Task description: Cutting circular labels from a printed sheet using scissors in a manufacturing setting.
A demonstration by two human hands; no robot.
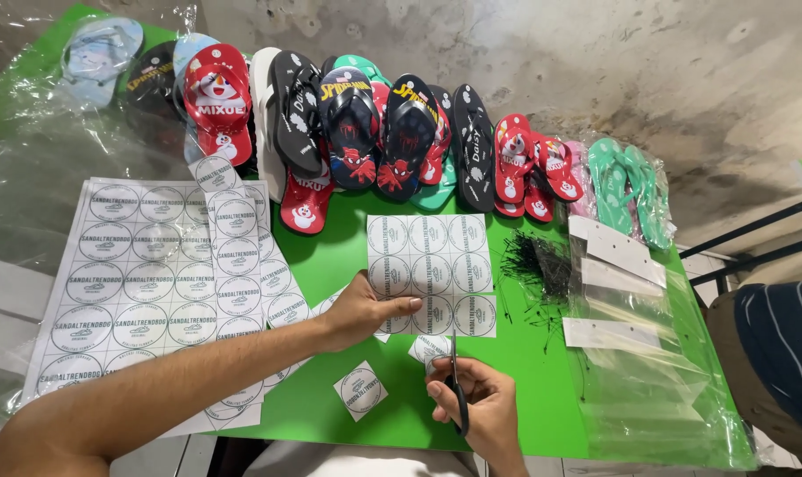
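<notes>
Head view: left hand (361,311) pinches a white paper sheet of round labels (431,274) above the green worktop (525,389). Right hand (476,406) grips black-handled scissors (457,389), blades up into the sheet's lower edge.

Row of flip-flops (392,132) along the far edge of my green table (348,256), red, black, teal pairs. Big printed label sheets (127,283) lie at my left. Pile of black plastic ties (535,265) near clear bags (631,344) at my right. Someone's striped sleeve (785,344) at far right.
</notes>
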